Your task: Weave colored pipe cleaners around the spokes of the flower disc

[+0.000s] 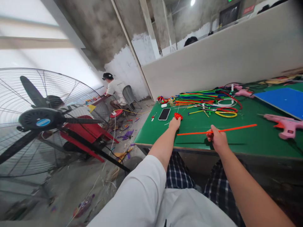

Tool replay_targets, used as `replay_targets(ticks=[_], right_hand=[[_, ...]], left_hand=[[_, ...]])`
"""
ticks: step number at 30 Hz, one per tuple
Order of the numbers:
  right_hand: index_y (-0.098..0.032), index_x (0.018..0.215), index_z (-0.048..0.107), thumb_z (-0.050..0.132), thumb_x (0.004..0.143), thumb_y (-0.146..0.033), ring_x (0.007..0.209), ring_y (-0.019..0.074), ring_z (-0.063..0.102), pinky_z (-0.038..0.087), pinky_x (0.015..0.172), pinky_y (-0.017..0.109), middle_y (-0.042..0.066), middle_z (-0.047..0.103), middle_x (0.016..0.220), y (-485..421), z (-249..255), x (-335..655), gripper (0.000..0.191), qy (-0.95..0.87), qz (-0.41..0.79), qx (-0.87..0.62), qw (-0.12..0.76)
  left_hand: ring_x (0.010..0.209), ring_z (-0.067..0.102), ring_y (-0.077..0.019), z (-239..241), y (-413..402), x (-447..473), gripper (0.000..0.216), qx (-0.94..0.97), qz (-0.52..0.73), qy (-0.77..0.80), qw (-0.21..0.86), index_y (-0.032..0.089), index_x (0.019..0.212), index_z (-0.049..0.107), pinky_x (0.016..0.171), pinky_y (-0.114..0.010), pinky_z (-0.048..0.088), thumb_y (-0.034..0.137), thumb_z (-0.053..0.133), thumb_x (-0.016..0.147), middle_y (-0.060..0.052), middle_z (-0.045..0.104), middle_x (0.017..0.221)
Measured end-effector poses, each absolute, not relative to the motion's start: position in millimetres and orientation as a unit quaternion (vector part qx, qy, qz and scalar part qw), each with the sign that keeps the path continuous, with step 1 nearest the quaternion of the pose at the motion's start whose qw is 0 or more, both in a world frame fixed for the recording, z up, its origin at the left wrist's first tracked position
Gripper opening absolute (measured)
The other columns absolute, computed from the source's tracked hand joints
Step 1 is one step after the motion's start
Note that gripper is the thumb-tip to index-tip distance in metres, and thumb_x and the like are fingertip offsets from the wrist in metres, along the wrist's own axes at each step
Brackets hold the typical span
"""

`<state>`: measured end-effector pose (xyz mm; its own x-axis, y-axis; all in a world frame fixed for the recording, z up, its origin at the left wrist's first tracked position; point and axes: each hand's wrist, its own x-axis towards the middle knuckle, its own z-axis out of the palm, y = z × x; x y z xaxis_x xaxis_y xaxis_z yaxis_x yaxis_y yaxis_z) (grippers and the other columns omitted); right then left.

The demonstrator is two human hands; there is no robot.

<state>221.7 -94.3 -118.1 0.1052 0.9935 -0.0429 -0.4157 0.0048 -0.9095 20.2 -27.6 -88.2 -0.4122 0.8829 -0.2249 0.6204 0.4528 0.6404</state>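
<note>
2 hands are over the table [260, 142]: your right hand [217, 140] pinches the orange stick [236, 127] just above it; your left hand [174, 123] meets a red piece [178, 116], fingers hidden, grip impossible to tell.

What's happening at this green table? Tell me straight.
A seated person works at the green table. The right hand pinches a long orange stick above the tabletop. The left hand reaches to a small red piece beside a phone; whether it grips it is unclear. A pile of coloured sticks and a pink glue gun lie on the table too. Another person sits in the background.
</note>
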Motion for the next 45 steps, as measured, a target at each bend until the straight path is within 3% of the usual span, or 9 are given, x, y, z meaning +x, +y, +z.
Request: replay_targets(ticks=[12,17,26,31,35,41,45], right_hand=[[-0.014,0.052,0.048,0.053,0.067,-0.041,0.033,0.0055,0.04,0.03,0.03,0.017,-0.002,0.048,0.041,-98,-111,221,0.031,-0.348,0.581,-0.413,0.608],[-0.015,0.057,0.047,0.054,0.066,-0.041,0.036,0.0065,0.043,0.033,0.033,0.018,-0.001,0.049,0.046,-92,-108,231,0.029,-0.353,0.637,-0.407,0.551],[-0.016,0.064,0.044,0.054,0.066,-0.039,0.037,0.0063,0.043,0.034,0.034,0.018,-0.002,0.05,0.052,-53,-100,250,0.025,-0.41,0.674,-0.408,0.459],[-0.016,0.085,0.052,0.051,0.068,-0.043,0.027,0.0033,0.024,0.017,0.027,0.014,-0.009,0.03,0.033,-8,-89,239,0.032,-0.454,0.638,-0.431,0.448],[-0.014,0.099,0.052,0.043,0.071,-0.05,0.026,0.004,0.021,0.016,0.027,0.016,-0.009,0.027,0.031,32,-72,217,0.046,-0.485,0.632,-0.407,0.448],[-0.012,0.095,0.056,0.045,0.071,-0.046,0.03,0.0036,0.023,0.018,0.029,0.017,-0.007,0.03,0.035,58,-84,193,0.044,-0.455,0.667,-0.402,0.432],[-0.014,0.097,0.056,0.049,0.07,-0.043,0.037,0.0038,0.032,0.023,0.032,0.016,-0.002,0.044,0.049,53,-96,190,0.041,-0.47,0.67,-0.408,0.404]], left_hand=[[0.043,0.053,-0.0121,-89,-9,17,0.057,0.423,0.27,0.81,0.304,0.011,0.103,0.039,0.043,-0.023,0.04,0.058,0.033,0.07,-0.008,0.06,0.068],[0.042,0.052,-0.0114,-92,3,13,0.051,0.422,0.289,0.801,0.31,0.013,0.099,0.042,0.041,-0.021,0.039,0.054,0.039,0.069,-0.004,0.058,0.062],[0.034,0.046,-0.0066,-100,20,-8,0.032,0.42,0.357,0.747,0.371,0.015,0.101,0.043,0.036,-0.015,0.033,0.034,0.039,0.075,0.002,0.051,0.05],[0.034,0.046,-0.005,-101,25,-14,0.028,0.45,0.419,0.674,0.409,0.018,0.1,0.043,0.033,-0.013,0.032,0.032,0.034,0.077,0.002,0.053,0.054],[0.041,0.051,-0.0061,-106,32,-11,0.028,0.451,0.467,0.634,0.42,0.018,0.098,0.042,0.033,-0.013,0.033,0.033,0.034,0.077,0.0,0.056,0.065],[0.051,0.055,-0.0086,-112,36,-13,0.025,0.427,0.534,0.585,0.437,0.019,0.093,0.043,0.033,-0.014,0.037,0.034,0.039,0.073,-0.001,0.056,0.077],[0.049,0.057,-0.011,-105,35,-20,0.03,0.385,0.543,0.566,0.486,0.02,0.1,0.038,0.033,-0.016,0.038,0.028,0.039,0.071,-0.003,0.058,0.081]])
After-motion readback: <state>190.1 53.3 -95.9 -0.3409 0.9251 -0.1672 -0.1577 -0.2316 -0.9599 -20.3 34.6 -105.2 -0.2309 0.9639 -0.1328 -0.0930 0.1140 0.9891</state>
